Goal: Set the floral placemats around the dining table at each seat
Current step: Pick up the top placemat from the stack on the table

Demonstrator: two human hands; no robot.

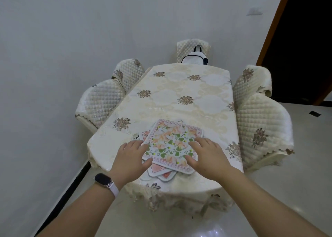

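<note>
A loose stack of floral placemats (170,143) lies at the near end of the dining table (179,96), which wears a cream embroidered cloth. The top mat shows peach flowers and green leaves; edges of others stick out beneath it, askew. My left hand (132,158), a smartwatch on its wrist, rests at the stack's left edge with fingers spread. My right hand (206,156) lies flat on the stack's right side, fingers apart. Neither hand grips a mat.
Quilted cream chairs stand around the table: two on the left (100,104), two on the right (260,111), one at the far end (193,50) with a white bag (195,58) on it. A white wall is close on the left; a dark doorway (305,39) is at the right.
</note>
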